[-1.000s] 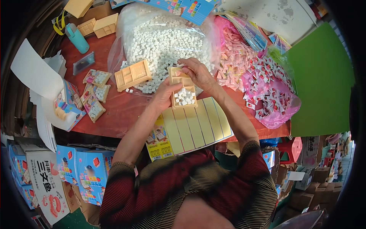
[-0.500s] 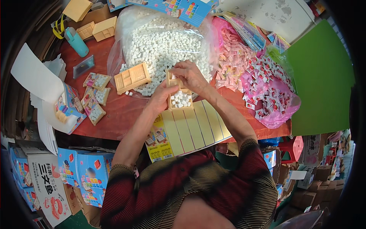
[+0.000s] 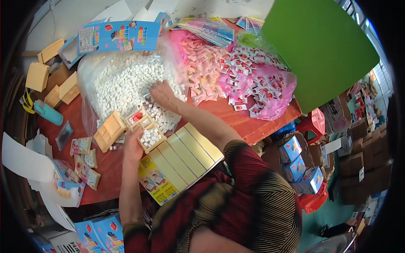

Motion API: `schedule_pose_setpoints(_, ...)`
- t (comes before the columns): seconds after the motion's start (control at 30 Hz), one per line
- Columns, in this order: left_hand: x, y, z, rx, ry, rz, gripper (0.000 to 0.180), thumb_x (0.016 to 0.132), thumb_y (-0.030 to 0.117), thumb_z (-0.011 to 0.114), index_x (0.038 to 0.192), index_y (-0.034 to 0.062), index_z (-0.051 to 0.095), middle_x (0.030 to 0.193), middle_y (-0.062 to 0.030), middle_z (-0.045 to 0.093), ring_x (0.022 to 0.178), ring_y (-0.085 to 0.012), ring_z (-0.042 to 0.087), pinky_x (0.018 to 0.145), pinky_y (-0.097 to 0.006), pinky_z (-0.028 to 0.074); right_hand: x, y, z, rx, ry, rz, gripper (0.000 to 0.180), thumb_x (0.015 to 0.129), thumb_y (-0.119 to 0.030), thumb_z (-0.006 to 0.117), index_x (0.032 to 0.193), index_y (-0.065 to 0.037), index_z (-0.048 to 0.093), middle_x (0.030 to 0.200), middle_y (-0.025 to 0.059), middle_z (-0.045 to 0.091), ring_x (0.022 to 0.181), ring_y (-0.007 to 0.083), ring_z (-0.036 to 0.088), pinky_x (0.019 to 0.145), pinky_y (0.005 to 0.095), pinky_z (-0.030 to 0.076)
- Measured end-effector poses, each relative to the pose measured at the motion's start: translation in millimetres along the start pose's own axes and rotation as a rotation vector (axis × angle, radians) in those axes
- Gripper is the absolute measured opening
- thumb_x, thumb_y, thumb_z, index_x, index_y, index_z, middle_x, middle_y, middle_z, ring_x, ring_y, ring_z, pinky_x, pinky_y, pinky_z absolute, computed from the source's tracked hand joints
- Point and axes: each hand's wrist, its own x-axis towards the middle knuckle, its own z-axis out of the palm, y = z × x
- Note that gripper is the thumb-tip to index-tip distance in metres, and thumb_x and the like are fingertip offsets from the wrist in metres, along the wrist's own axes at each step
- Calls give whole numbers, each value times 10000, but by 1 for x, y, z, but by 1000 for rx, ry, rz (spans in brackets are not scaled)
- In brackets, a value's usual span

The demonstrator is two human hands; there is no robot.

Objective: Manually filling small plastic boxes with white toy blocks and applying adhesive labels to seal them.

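My left hand (image 3: 133, 146) grips the left side of a small cream compartment tray (image 3: 159, 146). One end section of it holds white cubes (image 3: 149, 137), and a red-and-white packet (image 3: 136, 117) lies in the opposite end. My right hand (image 3: 164, 95) reaches past the tray into a heap of small white cubes (image 3: 122, 80) in a clear plastic bag. Its fingers are curled down among the cubes, and what they hold is hidden. Close to my left hand, an unfilled cream tray (image 3: 109, 131) leans on the near edge of the heap.
Pink packets (image 3: 204, 69) and a pink bag of red-and-white packets (image 3: 270, 97) lie right of the heap. Several filled trays (image 3: 86, 158) sit at left. A yellow printed card sheet (image 3: 181, 158) rests at the table's front edge. A green board (image 3: 316, 50) stands at right.
My right hand has left the tray and moved to the cube heap. The red-and-white packet in the tray now shows. The whole view has swung to the right.
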Motion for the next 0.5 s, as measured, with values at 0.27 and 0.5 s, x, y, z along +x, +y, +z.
schedule_pose_setpoints(0.27,19,-8,-23,-141,79,-33,344,758,44,485,1091,38,400,1020,-70,490,932,-186,483,801,-329,403,12,16,-28,231,345,32,83,632,-89,449,663,-82,525,652,93,519,671,248,503,610,377,351)
schedule_pose_setpoints(0.5,25,-12,-5,-301,33,-4,394,852,324,315,1121,43,380,1075,-92,471,966,-219,469,842,-361,369,-2,27,-94,1865,-303,454,135,801,-135,450,700,-56,491,624,-11,472,515,46,411,488,167,349)
